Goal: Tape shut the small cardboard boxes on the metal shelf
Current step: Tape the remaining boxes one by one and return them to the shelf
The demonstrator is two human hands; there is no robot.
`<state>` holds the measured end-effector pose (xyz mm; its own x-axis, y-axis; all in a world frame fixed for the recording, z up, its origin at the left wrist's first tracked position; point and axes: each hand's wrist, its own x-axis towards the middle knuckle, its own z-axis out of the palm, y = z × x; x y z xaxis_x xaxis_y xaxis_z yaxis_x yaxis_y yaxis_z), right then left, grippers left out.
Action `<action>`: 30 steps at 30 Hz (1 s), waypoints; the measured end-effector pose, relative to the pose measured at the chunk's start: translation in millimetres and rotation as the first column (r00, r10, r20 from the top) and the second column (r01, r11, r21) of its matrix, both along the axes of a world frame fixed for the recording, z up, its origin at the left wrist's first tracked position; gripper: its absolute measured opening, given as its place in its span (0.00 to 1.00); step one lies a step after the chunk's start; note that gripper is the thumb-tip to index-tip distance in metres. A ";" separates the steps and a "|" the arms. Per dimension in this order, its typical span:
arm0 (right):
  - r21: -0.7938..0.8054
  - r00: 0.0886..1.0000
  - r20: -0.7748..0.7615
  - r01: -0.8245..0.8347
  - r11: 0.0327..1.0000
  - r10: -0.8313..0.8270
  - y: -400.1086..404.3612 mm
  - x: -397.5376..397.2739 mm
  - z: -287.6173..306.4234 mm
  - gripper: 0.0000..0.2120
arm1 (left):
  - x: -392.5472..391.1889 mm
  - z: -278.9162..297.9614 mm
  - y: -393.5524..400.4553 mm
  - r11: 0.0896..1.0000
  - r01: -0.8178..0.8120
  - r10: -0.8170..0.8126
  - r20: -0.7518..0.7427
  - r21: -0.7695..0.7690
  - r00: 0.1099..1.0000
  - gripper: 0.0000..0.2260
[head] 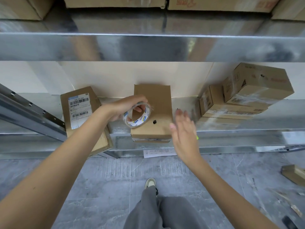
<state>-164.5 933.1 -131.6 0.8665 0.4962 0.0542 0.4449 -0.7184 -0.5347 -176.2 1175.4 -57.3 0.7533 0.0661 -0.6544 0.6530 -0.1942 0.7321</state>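
A small cardboard box [153,128] sits at the front edge of the metal shelf [231,129], its lid flap standing upright behind it and a small hole in its top. My left hand [125,108] grips a roll of clear tape [137,115] over the box's left side, fingers through the core. My right hand [183,128] hovers just right of the box, fingers straight and blurred, holding nothing. A labelled box [82,116] lies to the left, partly under my left forearm. Taped boxes [247,96] are stacked at the right.
An upper metal shelf [148,47] carries larger cartons [115,2]. A slanted metal rail [29,114] runs at the left. A paper slip [159,152] lies below the shelf. On the grey floor are a cardboard piece [295,176] and my legs and shoe [151,182].
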 end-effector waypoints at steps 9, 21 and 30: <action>-0.344 0.991 0.067 -0.086 0.935 0.115 29.7 -31.1 3.4 0.45 | 3.8 4.4 -10.2 0.989 0.074 -0.075 -0.002 0.127 0.997 0.24; 0.497 0.938 -0.344 0.218 0.840 -0.040 42.3 3.6 63.8 0.13 | -29.6 14.8 -35.5 0.971 -0.168 0.094 0.372 0.172 0.924 0.15; 0.617 0.922 -0.366 0.141 0.774 0.124 39.2 14.9 109.3 0.03 | -58.7 27.2 -95.6 0.926 -0.333 0.370 0.601 -0.178 0.708 0.06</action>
<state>-149.6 972.3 -22.3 0.8886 0.4579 0.0270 0.1167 -0.1689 -0.9787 -234.9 1079.7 -30.1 0.9187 0.3891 -0.0686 0.0715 0.0073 0.9974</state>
